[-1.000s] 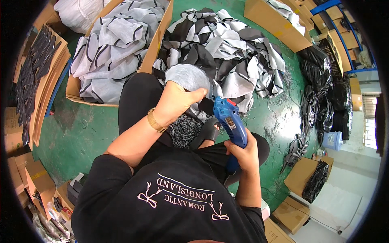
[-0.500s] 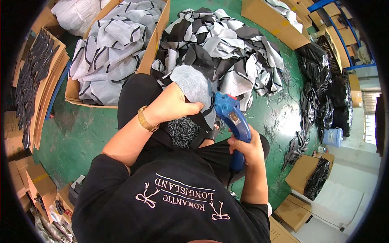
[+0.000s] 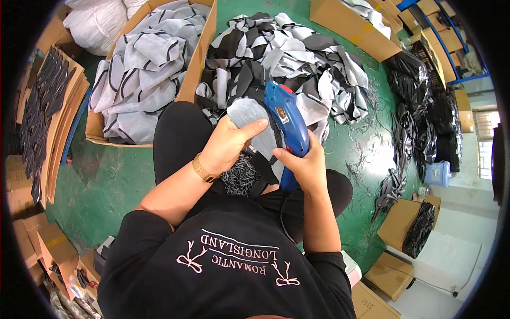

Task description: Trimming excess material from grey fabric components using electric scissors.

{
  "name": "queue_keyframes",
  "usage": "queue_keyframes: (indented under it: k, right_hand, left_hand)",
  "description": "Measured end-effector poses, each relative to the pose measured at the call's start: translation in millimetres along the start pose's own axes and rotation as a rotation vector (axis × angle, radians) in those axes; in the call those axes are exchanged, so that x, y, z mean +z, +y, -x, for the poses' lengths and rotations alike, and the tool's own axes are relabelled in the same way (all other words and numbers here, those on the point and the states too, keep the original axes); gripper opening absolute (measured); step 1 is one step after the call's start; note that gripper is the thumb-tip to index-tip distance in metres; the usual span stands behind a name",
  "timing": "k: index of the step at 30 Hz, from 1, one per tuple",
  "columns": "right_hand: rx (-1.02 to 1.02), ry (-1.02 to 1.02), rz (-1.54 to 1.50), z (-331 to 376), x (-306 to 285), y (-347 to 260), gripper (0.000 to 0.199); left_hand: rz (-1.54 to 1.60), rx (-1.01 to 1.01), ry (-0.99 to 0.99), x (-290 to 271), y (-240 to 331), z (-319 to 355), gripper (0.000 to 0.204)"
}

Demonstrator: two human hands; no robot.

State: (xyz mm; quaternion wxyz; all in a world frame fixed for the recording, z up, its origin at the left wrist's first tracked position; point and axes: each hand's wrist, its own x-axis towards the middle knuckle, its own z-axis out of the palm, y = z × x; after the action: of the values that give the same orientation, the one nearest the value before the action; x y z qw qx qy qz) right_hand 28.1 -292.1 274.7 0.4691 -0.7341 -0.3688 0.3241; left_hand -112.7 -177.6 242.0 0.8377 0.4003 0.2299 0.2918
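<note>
Green floor (image 3: 106, 186), brown cardboard box (image 3: 199, 69) (upper left), right hand (image 3: 303, 167) gripping blue tool (image 3: 287, 119)

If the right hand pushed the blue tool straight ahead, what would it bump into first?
Probably the pile of black and grey fabric on the floor, just past the blue tool in the right hand; depth is unclear.

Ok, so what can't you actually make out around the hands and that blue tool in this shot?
- Head view: the working tip of the blue handheld power tool is hidden behind its own body.
- Its lower grip is covered by the right hand.
- The grey fabric piece is partly covered by the left hand.
- The dark thread scraps on the lap are too fine to tell apart.
</note>
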Motion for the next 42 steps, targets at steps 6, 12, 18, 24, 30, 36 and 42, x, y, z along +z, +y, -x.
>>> queue_keyframes:
  k: [6,12,18,24,30,36,42]
  right_hand:
    - [0.135,-0.04,-0.368,18,-20,15,0.039]
    - [0.265,-0.23,-0.231,54,-50,19,0.041]
    - [0.283,-0.233,-0.141,62,-54,15,0.039]
    - [0.283,-0.219,-0.175,60,-50,14,0.039]
    - [0.296,-0.202,-0.24,49,-43,7,0.038]
    - [0.185,-0.111,-0.446,33,-36,10,0.038]
    - [0.273,-0.193,-0.284,51,-45,10,0.039]
  left_hand:
    - [0.13,0.014,0.07,-6,2,-5,0.018]
    - [0.04,0.052,0.056,-10,13,-8,0.019]
    - [-0.085,0.058,-0.054,-14,17,-6,0.025]
    - [-0.205,0.062,-0.066,-12,22,0,0.025]
    - [-0.366,0.117,-0.136,-13,20,2,0.024]
    - [-0.153,0.055,-0.094,-11,13,-1,0.026]
    - [-0.001,0.017,-0.013,-17,19,-6,0.022]
